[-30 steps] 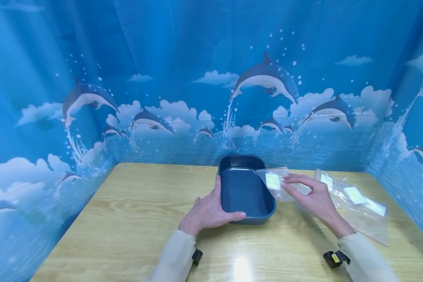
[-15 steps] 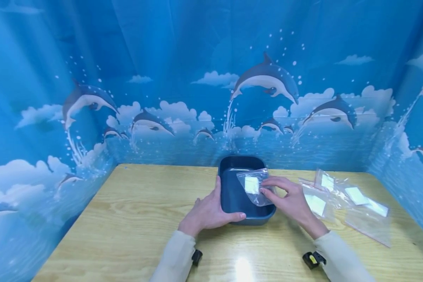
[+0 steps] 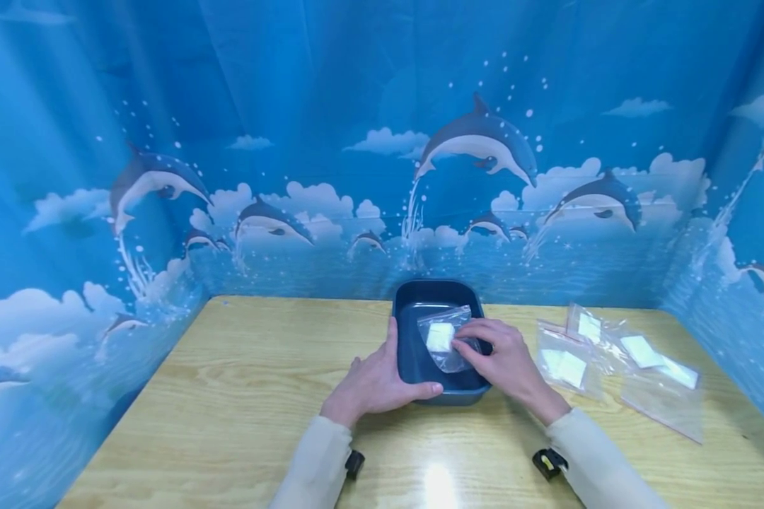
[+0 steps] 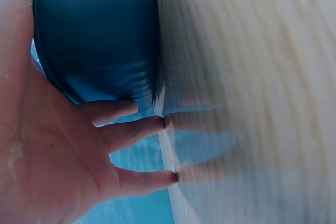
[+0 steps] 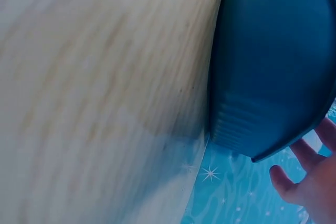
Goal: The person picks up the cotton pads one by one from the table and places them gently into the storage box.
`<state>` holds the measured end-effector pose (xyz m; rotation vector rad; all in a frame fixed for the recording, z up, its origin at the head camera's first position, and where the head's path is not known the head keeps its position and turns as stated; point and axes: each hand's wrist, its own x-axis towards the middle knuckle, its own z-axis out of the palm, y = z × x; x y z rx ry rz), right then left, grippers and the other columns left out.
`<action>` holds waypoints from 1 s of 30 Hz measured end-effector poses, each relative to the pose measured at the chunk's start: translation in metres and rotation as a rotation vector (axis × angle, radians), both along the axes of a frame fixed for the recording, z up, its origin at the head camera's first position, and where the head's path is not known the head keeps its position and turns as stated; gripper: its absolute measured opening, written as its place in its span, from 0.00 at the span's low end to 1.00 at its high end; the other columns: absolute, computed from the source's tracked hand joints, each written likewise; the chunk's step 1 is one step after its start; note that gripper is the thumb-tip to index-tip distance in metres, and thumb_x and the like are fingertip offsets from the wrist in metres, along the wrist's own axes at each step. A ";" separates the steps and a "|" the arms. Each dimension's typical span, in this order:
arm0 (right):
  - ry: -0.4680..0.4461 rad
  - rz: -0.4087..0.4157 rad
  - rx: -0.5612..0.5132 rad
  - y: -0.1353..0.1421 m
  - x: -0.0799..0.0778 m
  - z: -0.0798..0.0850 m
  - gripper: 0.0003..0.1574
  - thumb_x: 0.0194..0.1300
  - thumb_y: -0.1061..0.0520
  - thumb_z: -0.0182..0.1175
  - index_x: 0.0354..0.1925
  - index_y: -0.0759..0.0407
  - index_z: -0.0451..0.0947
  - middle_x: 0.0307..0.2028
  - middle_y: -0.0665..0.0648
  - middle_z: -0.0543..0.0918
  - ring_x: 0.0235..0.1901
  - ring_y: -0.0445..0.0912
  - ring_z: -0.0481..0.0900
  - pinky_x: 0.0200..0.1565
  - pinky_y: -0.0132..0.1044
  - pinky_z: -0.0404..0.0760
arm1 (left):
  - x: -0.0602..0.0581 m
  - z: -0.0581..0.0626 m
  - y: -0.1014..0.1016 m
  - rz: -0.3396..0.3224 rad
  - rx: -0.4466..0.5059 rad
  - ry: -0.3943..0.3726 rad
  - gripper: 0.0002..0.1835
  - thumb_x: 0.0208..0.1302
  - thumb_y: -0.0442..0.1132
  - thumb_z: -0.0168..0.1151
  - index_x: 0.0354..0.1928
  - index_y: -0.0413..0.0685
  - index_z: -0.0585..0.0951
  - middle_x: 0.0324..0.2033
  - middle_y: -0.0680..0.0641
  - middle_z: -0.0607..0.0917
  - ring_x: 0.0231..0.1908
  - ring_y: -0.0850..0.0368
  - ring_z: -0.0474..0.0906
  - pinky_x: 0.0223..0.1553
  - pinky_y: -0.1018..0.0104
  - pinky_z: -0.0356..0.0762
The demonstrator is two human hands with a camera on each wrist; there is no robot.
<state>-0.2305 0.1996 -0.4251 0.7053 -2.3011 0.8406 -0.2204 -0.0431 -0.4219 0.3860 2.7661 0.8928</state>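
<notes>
A dark blue rectangular bin [image 3: 455,399] stands on the table. My left hand [image 3: 378,385] rests against its near left corner, thumb along the front edge and forefinger along the left side. In the left wrist view, the left fingers [image 4: 139,129] are straight and spread beside the bin wall [image 4: 100,40]. My right hand [image 3: 506,360] pinches a clear zip bag [image 3: 441,337] with a white square in it, held inside the bin's outline. In the right wrist view, the bin's outer wall [image 5: 273,66] hides the bag and part of the right hand [image 5: 315,182].
Several more clear zip bags lie right of the bin: a near one [image 3: 565,364] with white pieces, one behind it [image 3: 588,326], and overlapping ones [image 3: 665,406] farther right. The wooden table [image 3: 242,396] ends at a blue dolphin curtain [image 3: 331,141].
My right hand has moved left with the zip bag, from the bin's right rim to over its inside, uncovering a bag on the table. My left hand and the bin have stayed put.
</notes>
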 end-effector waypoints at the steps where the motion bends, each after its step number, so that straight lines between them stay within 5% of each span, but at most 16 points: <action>1: 0.002 -0.003 0.009 -0.001 0.000 0.000 0.08 0.56 0.59 0.77 0.37 0.52 0.90 0.39 0.52 0.92 0.47 0.51 0.88 0.53 0.55 0.85 | 0.000 0.000 0.000 0.001 0.000 -0.001 0.75 0.49 0.80 0.64 0.82 0.56 0.29 0.80 0.41 0.60 0.73 0.39 0.69 0.71 0.22 0.53; 13: -0.071 -0.012 0.077 -0.008 -0.001 0.000 0.07 0.60 0.54 0.75 0.38 0.52 0.90 0.39 0.50 0.91 0.43 0.48 0.88 0.49 0.51 0.86 | 0.001 0.000 0.000 -0.002 0.002 0.005 0.75 0.48 0.82 0.63 0.82 0.56 0.29 0.79 0.42 0.60 0.72 0.40 0.70 0.71 0.22 0.53; 24: -0.248 -0.063 0.077 -0.003 0.003 0.004 0.17 0.67 0.47 0.70 0.48 0.53 0.89 0.53 0.58 0.89 0.63 0.63 0.80 0.65 0.65 0.74 | 0.003 0.002 0.000 0.006 -0.015 0.010 0.75 0.49 0.81 0.63 0.82 0.56 0.29 0.79 0.42 0.60 0.72 0.39 0.70 0.71 0.23 0.52; 30: -0.218 -0.060 0.133 0.005 0.008 0.006 0.19 0.66 0.47 0.70 0.52 0.53 0.87 0.56 0.58 0.87 0.65 0.63 0.78 0.65 0.66 0.74 | 0.004 0.001 0.000 0.014 -0.015 0.007 0.75 0.49 0.81 0.64 0.82 0.56 0.28 0.79 0.42 0.60 0.72 0.39 0.70 0.72 0.23 0.52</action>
